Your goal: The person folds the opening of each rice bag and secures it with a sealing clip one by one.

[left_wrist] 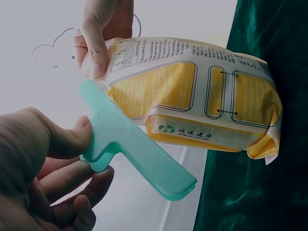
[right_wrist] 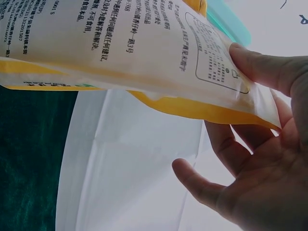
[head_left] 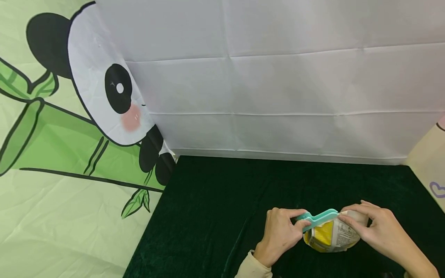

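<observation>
My left hand (head_left: 282, 231) pinches the tabs of a teal bag clip (left_wrist: 130, 144) between thumb and fingers. The clip's long bar lies at the top edge of a yellow and white printed food bag (left_wrist: 231, 96); whether its bars close over the bag cannot be told. In the right wrist view, my right hand (right_wrist: 269, 139) pinches the bag (right_wrist: 115, 53) near its end, thumb on the printed face and some fingers behind. The clip (right_wrist: 228, 21) shows partly behind the bag there. What the bag holds is hidden.
A dark green velvet cloth (head_left: 215, 216) covers the table under the hands. Behind it hangs a creased white sheet (head_left: 278, 85). A panda-printed green cloth (head_left: 69, 216) hangs on the left, and a cream cloth (head_left: 429, 166) at the right.
</observation>
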{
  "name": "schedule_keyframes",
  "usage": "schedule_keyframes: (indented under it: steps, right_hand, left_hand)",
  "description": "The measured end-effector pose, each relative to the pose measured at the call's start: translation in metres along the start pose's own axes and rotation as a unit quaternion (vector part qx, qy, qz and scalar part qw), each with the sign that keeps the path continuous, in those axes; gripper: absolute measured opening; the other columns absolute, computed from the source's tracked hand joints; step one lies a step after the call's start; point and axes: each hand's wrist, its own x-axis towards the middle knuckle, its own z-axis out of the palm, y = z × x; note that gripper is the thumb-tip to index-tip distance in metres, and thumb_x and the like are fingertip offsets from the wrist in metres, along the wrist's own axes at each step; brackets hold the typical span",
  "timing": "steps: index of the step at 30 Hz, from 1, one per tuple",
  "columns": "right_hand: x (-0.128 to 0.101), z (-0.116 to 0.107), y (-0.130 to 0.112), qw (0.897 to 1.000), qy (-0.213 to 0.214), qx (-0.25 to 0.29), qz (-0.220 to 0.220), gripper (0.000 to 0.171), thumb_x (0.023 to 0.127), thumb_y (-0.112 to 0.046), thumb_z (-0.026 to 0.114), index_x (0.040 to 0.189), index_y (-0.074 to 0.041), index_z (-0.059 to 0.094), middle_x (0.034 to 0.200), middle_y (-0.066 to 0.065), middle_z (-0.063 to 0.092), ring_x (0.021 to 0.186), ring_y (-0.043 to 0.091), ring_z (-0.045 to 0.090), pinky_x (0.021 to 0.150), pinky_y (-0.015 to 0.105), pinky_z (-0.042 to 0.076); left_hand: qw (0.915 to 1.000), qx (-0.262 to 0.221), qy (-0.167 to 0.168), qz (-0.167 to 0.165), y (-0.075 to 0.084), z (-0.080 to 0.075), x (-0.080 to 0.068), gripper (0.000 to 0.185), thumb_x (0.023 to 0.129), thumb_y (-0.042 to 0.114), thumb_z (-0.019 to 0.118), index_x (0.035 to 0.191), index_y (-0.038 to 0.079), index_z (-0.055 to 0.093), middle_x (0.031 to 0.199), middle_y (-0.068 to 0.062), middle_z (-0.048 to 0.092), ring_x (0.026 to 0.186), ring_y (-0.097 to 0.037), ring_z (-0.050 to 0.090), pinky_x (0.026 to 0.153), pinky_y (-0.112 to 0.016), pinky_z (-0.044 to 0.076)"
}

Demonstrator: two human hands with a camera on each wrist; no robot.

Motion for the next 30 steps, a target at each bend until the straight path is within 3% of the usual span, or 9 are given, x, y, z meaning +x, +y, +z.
schedule_keyframes:
  steps: [4,7,8,11,15,18,20,23,30]
  right_hand:
    - [0.0009,0.0,0.0002,1.0,0.009,-0.011,-0.012,0.027,0.081,-0.009,0.092,0.095,-0.029,0.08,0.09,-0.013,0.076,0.09,-0.01,0.064,0.099,0.031,0.06]
    - [0.0009,0.0011,0.0018,1.0,0.017,-0.01,-0.016,0.028,0.08,-0.008,0.092,0.096,-0.028,0.08,0.091,-0.009,0.079,0.094,-0.01,0.066,0.12,0.016,0.036]
    - [0.0009,0.0014,0.0024,1.0,0.017,-0.005,-0.017,0.028,0.08,-0.007,0.092,0.096,-0.027,0.08,0.091,-0.007,0.08,0.094,-0.01,0.067,0.122,0.01,0.024]
    - [0.0011,0.0022,0.004,0.999,0.023,-0.006,-0.021,0.03,0.078,-0.005,0.092,0.096,-0.026,0.08,0.091,-0.006,0.08,0.094,-0.01,0.067,0.117,0.001,0.018]
    - [0.0009,0.0017,0.0044,1.0,0.024,-0.011,-0.017,0.031,0.077,-0.004,0.093,0.095,-0.026,0.081,0.092,-0.005,0.081,0.099,0.0,0.073,0.125,0.028,0.034]
    - [0.0007,0.0012,0.0046,1.0,0.022,-0.016,-0.011,0.031,0.077,-0.004,0.093,0.095,-0.026,0.081,0.093,-0.005,0.081,0.104,0.009,0.074,0.113,0.056,0.041]
    - [0.0007,0.0012,0.0048,1.0,0.021,-0.016,-0.01,0.03,0.077,-0.004,0.093,0.095,-0.026,0.081,0.093,-0.005,0.081,0.107,0.018,0.076,0.109,0.06,0.041]
    - [0.0004,0.0017,0.0059,0.999,0.023,-0.017,-0.015,0.032,0.077,-0.003,0.093,0.094,-0.027,0.081,0.091,-0.007,0.08,0.105,0.006,0.073,0.122,0.037,0.037]
    - [-0.0009,0.0017,0.0068,0.999,0.022,-0.007,-0.023,0.033,0.077,-0.004,0.093,0.093,-0.03,0.08,0.089,-0.016,0.075,0.093,-0.01,0.065,0.119,0.011,0.032]
  left_hand:
    - [1.0,0.003,0.001,0.003,0.0004,0.0002,0.0013,0.02,0.102,0.025,0.073,0.117,0.017,0.082,0.077,0.008,0.071,0.038,0.009,0.027,0.037,-0.009,0.03]
    - [1.0,0.001,0.0,0.004,0.0002,0.001,0.0021,0.02,0.102,0.025,0.073,0.118,0.017,0.082,0.078,0.008,0.072,0.038,0.009,0.027,0.038,-0.009,0.031]
    - [1.0,0.001,0.0,0.004,0.0,0.0013,0.0024,0.02,0.102,0.025,0.073,0.118,0.017,0.082,0.079,0.008,0.072,0.038,0.009,0.027,0.038,-0.009,0.031]
    - [1.0,0.002,0.0,0.003,-0.0003,0.002,0.0028,0.02,0.102,0.026,0.072,0.118,0.018,0.082,0.078,0.008,0.072,0.038,0.009,0.028,0.038,-0.01,0.033]
    - [1.0,-0.001,-0.002,-0.001,-0.0002,0.0025,0.0034,0.021,0.102,0.025,0.072,0.119,0.017,0.082,0.078,0.008,0.073,0.038,0.009,0.029,0.038,-0.01,0.033]
    - [1.0,-0.002,-0.005,-0.004,0.0003,0.0027,0.004,0.021,0.102,0.026,0.073,0.119,0.017,0.082,0.077,0.009,0.072,0.038,0.009,0.029,0.038,-0.01,0.033]
    - [1.0,-0.001,-0.006,-0.004,0.0004,0.0031,0.0043,0.021,0.102,0.026,0.073,0.119,0.017,0.082,0.076,0.009,0.071,0.038,0.008,0.029,0.038,-0.01,0.033]
    - [1.0,-0.001,-0.005,-0.003,0.0001,0.004,0.0042,0.021,0.102,0.025,0.073,0.119,0.017,0.082,0.073,0.01,0.068,0.037,0.009,0.028,0.037,-0.01,0.032]
    - [1.0,0.0,-0.003,0.004,-0.0007,0.0055,0.0036,0.02,0.102,0.023,0.072,0.119,0.016,0.082,0.066,0.012,0.061,0.037,0.009,0.026,0.037,-0.009,0.029]
